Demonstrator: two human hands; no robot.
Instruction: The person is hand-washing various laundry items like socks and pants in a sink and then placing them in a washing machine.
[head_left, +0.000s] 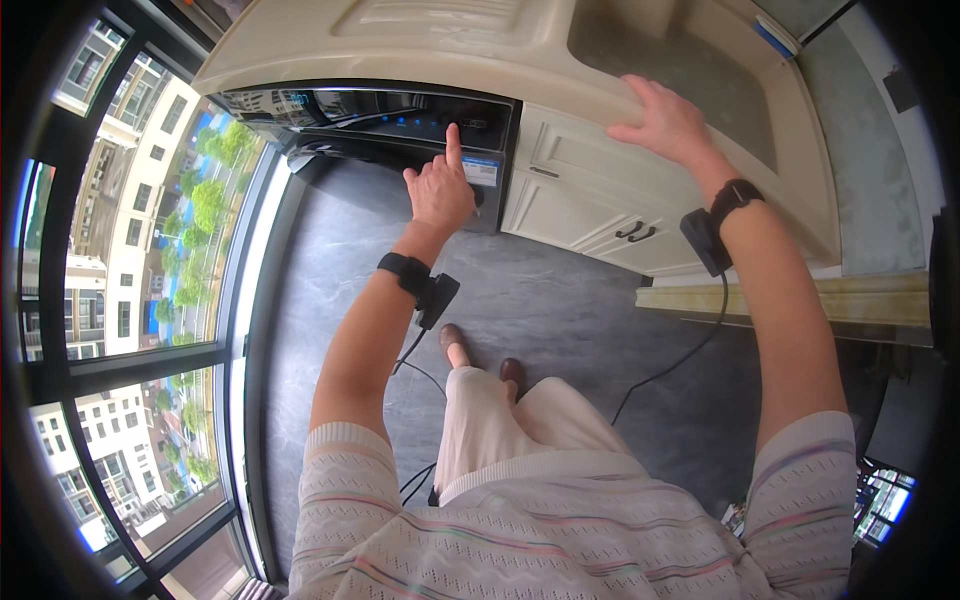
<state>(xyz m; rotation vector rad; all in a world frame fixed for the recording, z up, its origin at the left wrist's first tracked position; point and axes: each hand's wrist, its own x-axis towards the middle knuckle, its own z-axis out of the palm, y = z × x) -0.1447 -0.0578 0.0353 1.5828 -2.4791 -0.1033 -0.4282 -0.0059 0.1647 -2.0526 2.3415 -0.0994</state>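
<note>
My left hand (441, 191) reaches to the black control panel (352, 112) of a front-loading washing machine. Its index finger is stretched out, with the tip at the panel's right part beside a row of small blue lights. The other fingers are partly curled, and nothing is held. My right hand (664, 116) rests on the front rim of a beige laundry sink (600, 90), thumb and fingers apart. A label with writing (480, 171) is on the machine's front, just right of my left hand.
White cabinet doors (577, 202) with dark handles stand under the sink. Tall windows (150, 225) run along the left. Cables (679, 352) hang from the black devices strapped to both wrists. Below lies a grey marbled floor (352, 277). A blue-and-white item (776, 36) sits at the basin's far corner.
</note>
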